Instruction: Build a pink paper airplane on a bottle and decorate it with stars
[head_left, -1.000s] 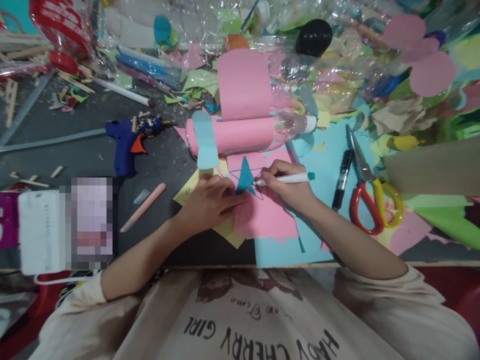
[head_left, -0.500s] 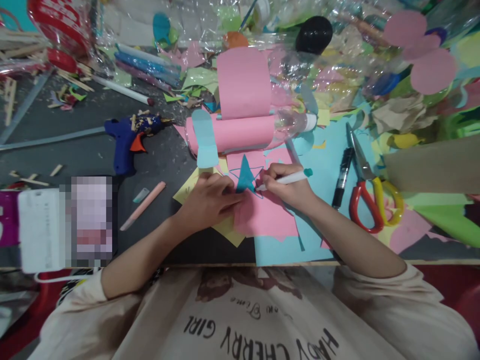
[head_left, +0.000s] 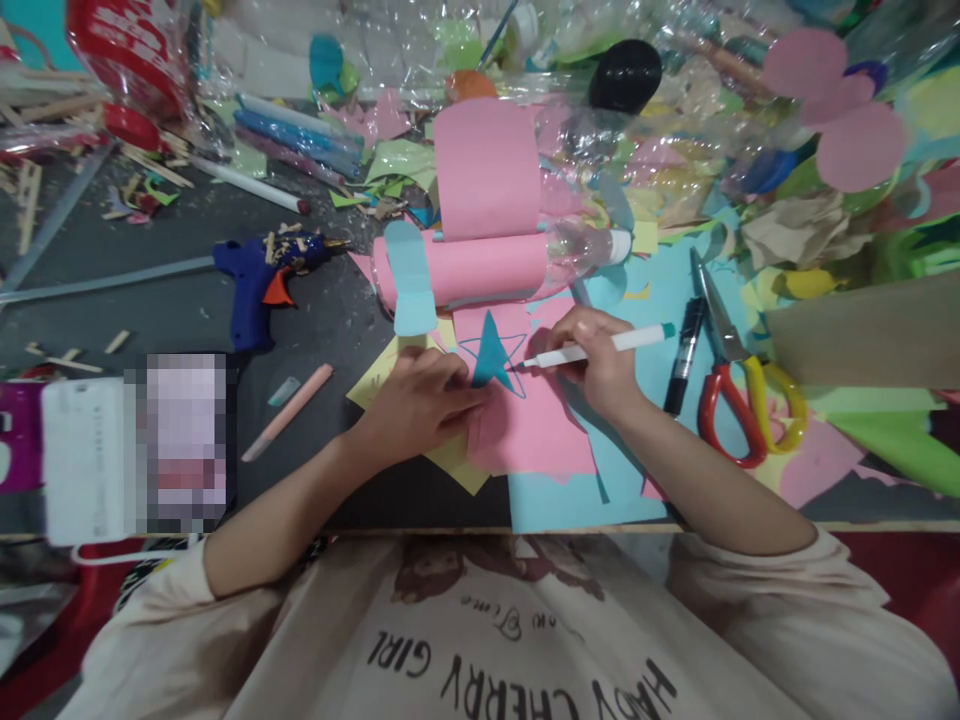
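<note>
My right hand [head_left: 601,362] grips a white marker [head_left: 641,338] with a green end. The marker's dark tip is at the right side of a star outline on the pink paper [head_left: 544,440]. A solid teal triangle [head_left: 492,350] fills part of that star. My left hand [head_left: 420,400] lies on the left part of the paper, pressing it, thumb stretched toward the triangle. Just beyond lies a pink-wrapped plastic bottle [head_left: 487,268] with a light blue paper strip [head_left: 411,280] across one end and a pink paper panel [head_left: 487,165] standing from it.
A blue glue gun [head_left: 251,290] and a peach marker [head_left: 289,412] lie to the left. Near the right forearm are scissors [head_left: 727,400] and a black marker [head_left: 684,360] on light blue paper [head_left: 555,508]. Bottles and paper scraps crowd the back.
My right hand has shifted slightly right and up, and the marker now lies flatter, its green end farther right. More of the star outline shows. My left hand stays in place.
</note>
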